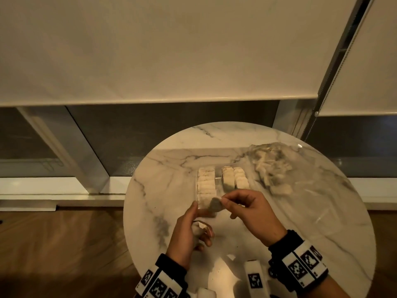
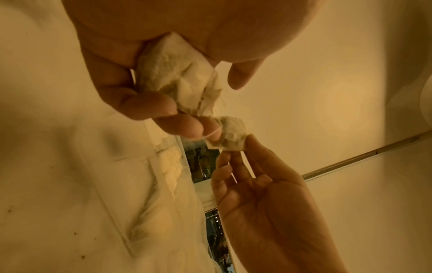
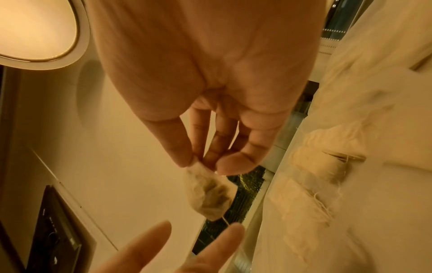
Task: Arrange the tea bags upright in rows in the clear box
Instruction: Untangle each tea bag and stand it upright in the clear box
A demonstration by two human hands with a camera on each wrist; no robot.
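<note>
A clear box (image 1: 218, 186) stands mid-table with rows of tea bags (image 1: 206, 186) upright in it, one row on the left and two on the right (image 1: 234, 179). Just in front of the box, my right hand (image 1: 223, 200) pinches one tea bag (image 1: 215, 204) by its top corner between thumb and forefinger; the right wrist view shows this tea bag (image 3: 208, 194) hanging down. My left hand (image 1: 193, 224) grips another crumpled tea bag (image 2: 180, 81) in its curled lower fingers. Its forefinger reaches up beside the hanging bag (image 2: 231, 133), and a string runs across its fingertips.
A crinkled plastic bag of loose tea bags (image 1: 272, 166) lies at the back right of the round marble table (image 1: 163, 190). A white marker block (image 1: 254, 278) stands at the front edge. Wooden floor lies left, a window with blinds behind.
</note>
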